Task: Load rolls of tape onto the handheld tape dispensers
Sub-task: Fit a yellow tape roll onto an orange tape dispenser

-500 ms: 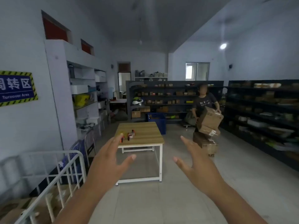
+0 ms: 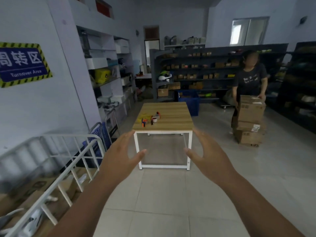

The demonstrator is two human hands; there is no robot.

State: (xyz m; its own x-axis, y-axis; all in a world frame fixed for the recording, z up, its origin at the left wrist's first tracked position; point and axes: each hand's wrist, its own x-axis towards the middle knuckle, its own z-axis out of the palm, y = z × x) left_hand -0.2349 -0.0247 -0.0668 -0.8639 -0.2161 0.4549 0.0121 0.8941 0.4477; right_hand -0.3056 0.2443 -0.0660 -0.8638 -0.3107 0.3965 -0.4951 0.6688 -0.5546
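Both hands, left (image 2: pixel 118 158) and right (image 2: pixel 212 158), spread open, empty; tape dispensers (image 2: pixel 151 119) lie well beyond on table (image 2: pixel 171 117).

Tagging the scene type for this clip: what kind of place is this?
Likely a small warehouse or stockroom: dark shelving lined with small cartons, a stack of cardboard boxes on the floor, and a wall sign reading "Turnover Area".
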